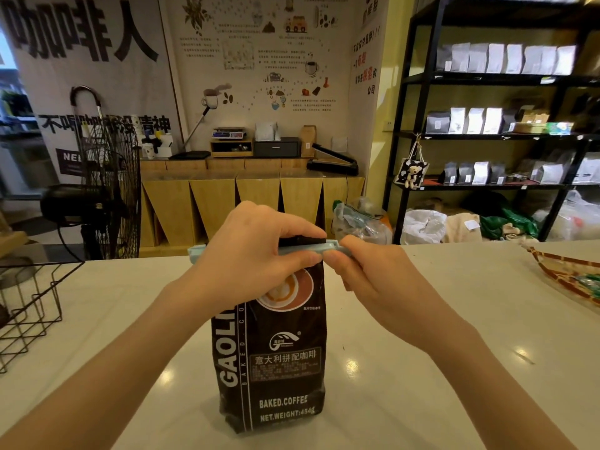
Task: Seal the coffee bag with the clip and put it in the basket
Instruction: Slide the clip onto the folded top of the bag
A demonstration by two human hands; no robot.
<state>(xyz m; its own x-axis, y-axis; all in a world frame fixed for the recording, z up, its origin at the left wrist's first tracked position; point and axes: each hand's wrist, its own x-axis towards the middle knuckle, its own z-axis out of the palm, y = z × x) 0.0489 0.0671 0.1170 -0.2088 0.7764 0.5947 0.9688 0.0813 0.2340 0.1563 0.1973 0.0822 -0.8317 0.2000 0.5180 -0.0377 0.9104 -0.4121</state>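
A dark brown coffee bag (276,362) stands upright on the white counter (438,336), in the middle of the view. A long light-blue clip (302,249) lies across the bag's folded top. My left hand (253,251) wraps over the top of the bag and the clip, fingers above and thumb below. My right hand (373,277) pinches the clip's right end. The clip's left tip (196,253) sticks out past my left hand. A black wire basket (29,303) stands at the counter's left edge, apart from the bag.
A woven tray (565,271) with small items sits at the counter's right edge. Beyond the counter stand a black floor fan (107,190), wooden cabinets (246,203) and black shelves (487,131) of coffee bags. Plastic bags lie on the floor.
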